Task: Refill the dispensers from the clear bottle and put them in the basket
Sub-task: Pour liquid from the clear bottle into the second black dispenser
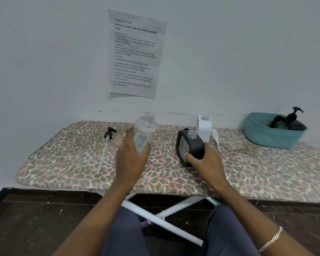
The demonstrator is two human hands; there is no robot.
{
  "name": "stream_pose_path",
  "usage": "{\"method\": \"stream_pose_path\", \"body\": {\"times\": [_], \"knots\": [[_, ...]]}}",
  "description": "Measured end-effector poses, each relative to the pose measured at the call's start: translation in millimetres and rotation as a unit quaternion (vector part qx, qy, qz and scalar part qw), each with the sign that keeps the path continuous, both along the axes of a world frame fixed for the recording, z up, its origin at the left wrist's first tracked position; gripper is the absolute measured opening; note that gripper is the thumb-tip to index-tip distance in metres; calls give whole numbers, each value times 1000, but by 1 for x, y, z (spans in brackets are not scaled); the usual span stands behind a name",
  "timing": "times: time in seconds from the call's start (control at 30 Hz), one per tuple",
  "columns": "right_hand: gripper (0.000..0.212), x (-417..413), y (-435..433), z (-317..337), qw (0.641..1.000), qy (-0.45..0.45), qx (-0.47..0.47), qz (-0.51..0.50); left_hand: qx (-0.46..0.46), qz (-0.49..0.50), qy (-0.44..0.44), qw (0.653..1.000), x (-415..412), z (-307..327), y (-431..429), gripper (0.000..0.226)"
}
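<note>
My left hand (130,159) grips the clear bottle (144,133), which is uncapped and tilted slightly right above the board. My right hand (206,161) holds the black dispenser (189,147), open-necked and leaning left on the board. Behind it stands a white dispenser (203,127), also without its pump. A black pump with a long tube (105,146) lies at the left, and a white pump (215,138) lies to the right of the white dispenser. The teal basket (272,137) at the far right holds another black dispenser (289,121) with its pump on.
Everything sits on an ironing board with a leopard-print cover (174,174), pushed against a white wall. A printed sheet (135,52) is taped to the wall. The board's white legs (166,217) and my knees are below.
</note>
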State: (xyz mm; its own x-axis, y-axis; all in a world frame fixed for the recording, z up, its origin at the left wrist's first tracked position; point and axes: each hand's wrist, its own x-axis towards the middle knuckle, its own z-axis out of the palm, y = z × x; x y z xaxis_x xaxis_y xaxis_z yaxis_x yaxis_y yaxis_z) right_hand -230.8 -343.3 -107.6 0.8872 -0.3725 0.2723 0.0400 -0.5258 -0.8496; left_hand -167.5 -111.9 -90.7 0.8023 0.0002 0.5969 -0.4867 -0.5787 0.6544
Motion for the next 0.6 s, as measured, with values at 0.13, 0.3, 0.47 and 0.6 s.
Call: {"method": "stream_pose_path", "body": {"times": [0.13, 0.3, 0.47, 0.6], "knots": [[36, -21, -5, -2, 1000, -11, 6, 5, 48, -18, -21, 998, -5, -3, -8, 60], [38, -33, -5, -5, 1000, -21, 0, 12, 102, -26, -35, 994, -12, -7, -18, 66], [47, -35, -6, -7, 999, -27, -20, 10, 134, -25, -58, 989, -20, -6, -26, 68], [52, -36, -4, -14, 999, -30, -16, 14, 157, -15, -68, 985, -22, -6, -31, 70]]}}
